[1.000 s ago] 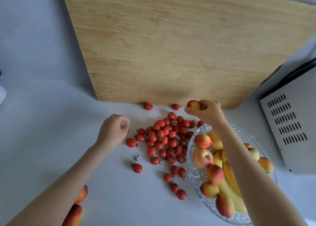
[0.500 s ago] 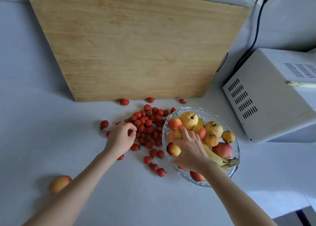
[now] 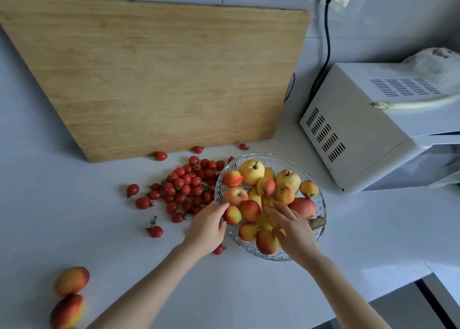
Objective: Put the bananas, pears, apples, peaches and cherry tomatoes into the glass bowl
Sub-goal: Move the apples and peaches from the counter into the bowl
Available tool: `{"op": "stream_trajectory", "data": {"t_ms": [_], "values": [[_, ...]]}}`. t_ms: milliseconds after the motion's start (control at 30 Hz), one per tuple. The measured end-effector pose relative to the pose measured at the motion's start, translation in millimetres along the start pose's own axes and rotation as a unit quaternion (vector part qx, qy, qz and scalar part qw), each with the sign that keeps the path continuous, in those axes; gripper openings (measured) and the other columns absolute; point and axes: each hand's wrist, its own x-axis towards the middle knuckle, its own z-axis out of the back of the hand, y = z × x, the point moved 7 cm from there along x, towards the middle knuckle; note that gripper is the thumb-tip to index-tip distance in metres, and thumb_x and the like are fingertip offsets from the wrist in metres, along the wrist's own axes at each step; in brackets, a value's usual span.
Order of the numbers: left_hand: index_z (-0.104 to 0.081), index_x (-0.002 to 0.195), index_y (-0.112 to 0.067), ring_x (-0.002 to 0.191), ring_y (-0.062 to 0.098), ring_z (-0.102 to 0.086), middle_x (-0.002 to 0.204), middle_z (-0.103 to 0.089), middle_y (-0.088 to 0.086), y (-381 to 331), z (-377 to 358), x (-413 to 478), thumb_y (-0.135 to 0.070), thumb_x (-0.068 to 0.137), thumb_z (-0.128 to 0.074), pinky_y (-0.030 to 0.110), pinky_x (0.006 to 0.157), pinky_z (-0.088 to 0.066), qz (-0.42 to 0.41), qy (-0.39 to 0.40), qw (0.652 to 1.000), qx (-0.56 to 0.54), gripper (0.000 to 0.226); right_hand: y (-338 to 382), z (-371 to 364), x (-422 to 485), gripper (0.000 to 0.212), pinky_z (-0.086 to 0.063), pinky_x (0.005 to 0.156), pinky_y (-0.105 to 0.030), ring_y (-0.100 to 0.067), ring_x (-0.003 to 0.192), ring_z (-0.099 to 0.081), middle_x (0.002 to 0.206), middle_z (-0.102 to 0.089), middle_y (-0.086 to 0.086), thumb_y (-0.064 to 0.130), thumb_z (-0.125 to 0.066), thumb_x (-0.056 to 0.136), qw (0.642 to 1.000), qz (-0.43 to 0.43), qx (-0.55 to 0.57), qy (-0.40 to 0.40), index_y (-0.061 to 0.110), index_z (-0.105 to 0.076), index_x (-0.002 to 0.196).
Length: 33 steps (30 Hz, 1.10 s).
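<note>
The glass bowl (image 3: 321, 205) stands right of centre, piled with yellow pears (image 3: 251, 172), apples (image 3: 235, 195), peaches (image 3: 250, 210) and partly hidden bananas (image 3: 263, 223). My right hand (image 3: 291, 226) lies over the fruit in the near side of the bowl, fingers spread, nothing in it. My left hand (image 3: 206, 229) is at the bowl's left rim, fingers curved beside a peach (image 3: 232, 214); its palm is hidden. A heap of cherry tomatoes (image 3: 189, 184) lies left of the bowl, with strays around it. Two peaches (image 3: 72, 280) lie at the bottom left.
A large wooden cutting board (image 3: 159, 75) leans against the wall behind the tomatoes. A white microwave (image 3: 373, 124) stands right of the bowl, its black cord (image 3: 327, 42) running up to a wall socket. The counter's edge (image 3: 398, 294) runs along the bottom right.
My left hand has moved right from the tomato heap to the bowl's rim. My right hand brought a peach to the bowl and now rests open on the fruit.
</note>
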Motion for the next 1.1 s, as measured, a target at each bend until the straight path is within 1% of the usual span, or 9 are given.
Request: {"op": "stream_trajectory", "data": {"t_ms": [133, 367, 500, 600, 667, 767, 833, 933, 1100], "values": [[-0.042, 0.136, -0.015, 0.131, 0.021, -0.042, 0.14, -0.048, 0.003, 5.2, -3.7, -3.1, -0.011, 0.091, -0.048, 0.031, 0.106, -0.036, 0.029, 0.027, 0.999, -0.002, 0.046, 5.5, 1.3, 3.8, 0.066, -0.046, 0.096, -0.043, -0.027, 0.129, -0.045, 0.141, -0.048, 0.001, -0.002, -0.066, 0.07, 1.0, 0.009, -0.003, 0.021, 0.03, -0.054, 0.127], [-0.059, 0.12, -0.011, 0.127, 0.021, -0.046, 0.132, -0.054, 0.006, 23.1, 34.2, -34.5, -0.009, 0.089, -0.051, 0.029, 0.104, -0.037, 0.066, -0.052, 0.996, -0.016, 0.032, 91.0, 31.6, 16.4, 0.043, -0.054, 0.073, -0.037, -0.029, 0.095, -0.062, 0.105, -0.069, -0.005, -0.015, -0.061, 0.067, 0.985, 0.117, 0.089, -0.091, 0.011, -0.069, 0.101], [-0.068, 0.092, -0.013, 0.093, 0.026, -0.063, 0.097, -0.069, 0.006, 78.9, 85.1, -99.8, -0.003, 0.077, -0.06, 0.027, 0.081, -0.045, 0.134, -0.168, 0.976, 0.04, 0.019, 165.1, -6.7, 14.4, 0.033, -0.053, 0.083, -0.033, -0.024, 0.097, -0.062, 0.103, -0.068, -0.003, -0.008, -0.063, 0.073, 0.964, 0.194, 0.181, -0.001, 0.011, -0.068, 0.099], [-0.066, 0.083, -0.009, 0.075, 0.033, -0.064, 0.077, -0.068, 0.011, 128.8, 115.1, -182.6, -0.013, 0.069, -0.063, 0.034, 0.071, -0.048, 0.268, -0.284, 0.917, 0.081, 0.014, 219.6, -53.8, 5.2, 0.035, -0.05, 0.09, -0.037, -0.026, 0.108, -0.058, 0.12, -0.061, -0.004, 0.006, -0.063, 0.081, 0.948, 0.227, 0.198, 0.102, 0.016, -0.062, 0.115], [-0.065, 0.088, -0.009, 0.076, 0.034, -0.062, 0.077, -0.066, 0.01, 156.2, 110.2, -234.5, -0.022, 0.071, -0.068, 0.038, 0.07, -0.05, 0.372, -0.271, 0.883, 0.09, 0.021, 264.0, -84.7, -4.0, 0.047, -0.046, 0.095, -0.041, -0.034, 0.118, -0.05, 0.137, -0.048, -0.012, 0.01, -0.062, 0.083, 0.932, 0.284, 0.164, 0.154, 0.021, -0.053, 0.127], [-0.058, 0.111, -0.013, 0.088, 0.031, -0.06, 0.091, -0.066, 0.009, 182.4, 76.9, -273.0, -0.044, 0.067, -0.073, 0.041, 0.075, -0.051, 0.445, -0.184, 0.871, 0.097, 0.056, 322.7, -121.8, -16.2, 0.064, -0.032, 0.106, -0.046, -0.038, 0.135, -0.026, 0.154, -0.017, -0.018, 0.008, -0.058, 0.085, 0.896, 0.389, 0.051, 0.209, 0.029, -0.034, 0.14], [-0.053, 0.118, -0.011, 0.09, 0.032, -0.058, 0.098, -0.064, 0.013, 190.5, 62.7, -279.6, -0.05, 0.067, -0.071, 0.042, 0.075, -0.051, 0.454, -0.187, 0.866, 0.094, 0.068, 350.3, -139.1, -17.5, 0.071, -0.023, 0.112, -0.044, -0.036, 0.14, -0.013, 0.157, -0.004, -0.014, 0.004, -0.055, 0.086, 0.873, 0.427, -0.029, 0.233, 0.031, -0.023, 0.143], [-0.053, 0.116, -0.005, 0.086, 0.035, -0.058, 0.094, -0.063, 0.016, 190.3, 60.9, -271.1, -0.054, 0.068, -0.061, 0.042, 0.072, -0.053, 0.441, -0.235, 0.861, 0.093, 0.069, 376.9, -156.9, -10.0, 0.072, -0.028, 0.11, -0.043, -0.036, 0.14, -0.014, 0.157, -0.004, -0.011, 0.0, -0.053, 0.085, 0.858, 0.437, -0.078, 0.258, 0.03, -0.021, 0.144], [-0.059, 0.109, -0.009, 0.081, 0.033, -0.058, 0.09, -0.064, 0.013, 193.7, 70.2, -262.0, -0.033, 0.07, -0.077, 0.039, 0.064, -0.052, 0.417, -0.285, 0.86, 0.074, 0.049, 389.4, -180.4, 3.6, 0.056, -0.041, 0.096, -0.04, -0.032, 0.123, -0.039, 0.145, -0.032, -0.008, 0.005, -0.045, 0.091, 0.844, 0.441, -0.077, 0.294, 0.027, -0.032, 0.14]]}}
